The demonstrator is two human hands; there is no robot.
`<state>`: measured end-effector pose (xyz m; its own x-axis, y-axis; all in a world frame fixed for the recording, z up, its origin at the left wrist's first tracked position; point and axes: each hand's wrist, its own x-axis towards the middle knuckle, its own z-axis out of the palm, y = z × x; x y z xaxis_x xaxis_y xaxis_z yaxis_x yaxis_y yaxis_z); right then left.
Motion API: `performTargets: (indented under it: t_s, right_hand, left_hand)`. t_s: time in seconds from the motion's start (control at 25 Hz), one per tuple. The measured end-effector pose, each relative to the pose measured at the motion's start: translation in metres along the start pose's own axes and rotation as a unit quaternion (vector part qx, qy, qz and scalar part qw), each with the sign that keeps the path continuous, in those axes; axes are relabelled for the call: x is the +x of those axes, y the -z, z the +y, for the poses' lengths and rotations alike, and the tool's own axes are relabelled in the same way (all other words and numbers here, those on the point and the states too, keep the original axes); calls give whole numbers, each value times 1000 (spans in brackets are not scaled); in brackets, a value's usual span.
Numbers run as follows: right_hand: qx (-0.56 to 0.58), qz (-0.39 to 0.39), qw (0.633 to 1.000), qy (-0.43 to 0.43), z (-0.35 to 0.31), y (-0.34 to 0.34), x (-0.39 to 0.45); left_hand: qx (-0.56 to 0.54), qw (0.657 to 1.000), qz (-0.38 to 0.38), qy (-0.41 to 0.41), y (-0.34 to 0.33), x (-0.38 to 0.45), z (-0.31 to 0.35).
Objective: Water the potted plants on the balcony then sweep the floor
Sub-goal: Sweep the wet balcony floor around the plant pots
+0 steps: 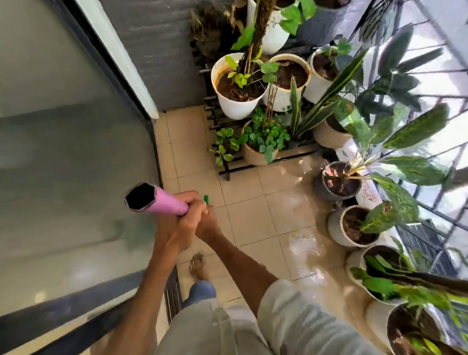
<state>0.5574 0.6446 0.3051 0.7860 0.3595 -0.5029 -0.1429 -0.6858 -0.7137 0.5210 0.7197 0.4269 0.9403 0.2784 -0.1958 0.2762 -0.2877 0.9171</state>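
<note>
Both forearms reach up from the bottom of the frame over a pale shirt, meeting at centre-left, where the left hand (173, 228) and right hand (206, 222) are clasped together, each grip curled tight round a pink tube-like handle with an open dark end (159, 202). That handle slants toward the left-centre of the frame, in front of the large frosted glass sliding door (65, 158) that fills the left half; a small green piece (206, 198) shows just above the knuckles. Whatever lies at the lower end of the handle is hidden behind the hands. Below them, a bare foot (198, 266) stands on the beige tiled floor (245, 219), which looks wet and glossy toward the lower right. At upper centre, white plastic pots of soil and leafy plants (237, 88) sit on a black slatted rack (267, 159), with a woven beige pot (256, 152) on its lowest step. Along the right edge, grey and white pots with broad striped leaves (340, 180) line the floor beside the metal balcony railing (438, 93).
</note>
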Motion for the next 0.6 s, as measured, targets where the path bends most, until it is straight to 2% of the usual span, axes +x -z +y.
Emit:
performTargets:
  t_s: [0.04,0.12,0.2,0.32,0.52,0.6]
  right_hand:
    - [9,9,1000,-20,25,25,-9]
    - [50,28,997,-47,67,71,-30]
    - [33,66,994,-82,121,119,-47]
    - [-52,79,986,-134,181,160,-63]
    - [-81,107,975,-175,240,189,-92]
    - [-83,109,975,-174,247,186,-97]
  left_hand:
    - [-11,1000,-9,11,-37,-7,14]
    - [-108,991,-19,70,-106,-18,31]
    - [-172,978,-44,108,-170,-34,37]
    - [-86,993,-67,44,-210,-45,17]
    - [-77,986,-123,79,-246,-58,-1]
    - [-64,987,-121,82,-252,-63,-4]
